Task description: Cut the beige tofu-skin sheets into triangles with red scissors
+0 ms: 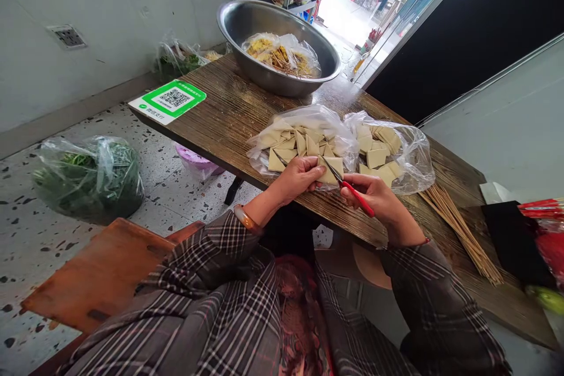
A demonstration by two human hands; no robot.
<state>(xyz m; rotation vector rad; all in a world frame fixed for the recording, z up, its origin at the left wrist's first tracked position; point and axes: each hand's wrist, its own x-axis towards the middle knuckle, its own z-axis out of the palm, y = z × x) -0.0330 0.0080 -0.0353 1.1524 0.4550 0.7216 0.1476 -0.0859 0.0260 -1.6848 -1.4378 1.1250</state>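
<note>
Red-handled scissors (pixel 358 198) are in my right hand (pixel 374 197), their blades at a pale flat square piece (pixel 331 170). My left hand (pixel 299 177) pinches that piece by its left side. Just behind my hands, an opened clear plastic bag (pixel 348 138) holds many pale pieces, some cut into triangles (pixel 301 141). A second clear bag (pixel 418 158) with more pale squares (pixel 376 155) lies to its right.
On the wooden table (pixel 211 123) stand a steel bowl (pixel 282 81) with bagged yellow food, a green QR card (pixel 174 98) and wooden skewers (pixel 462 235). Bagged greens (pixel 90 179) sit on the floor near an orange-brown stool (pixel 103 273).
</note>
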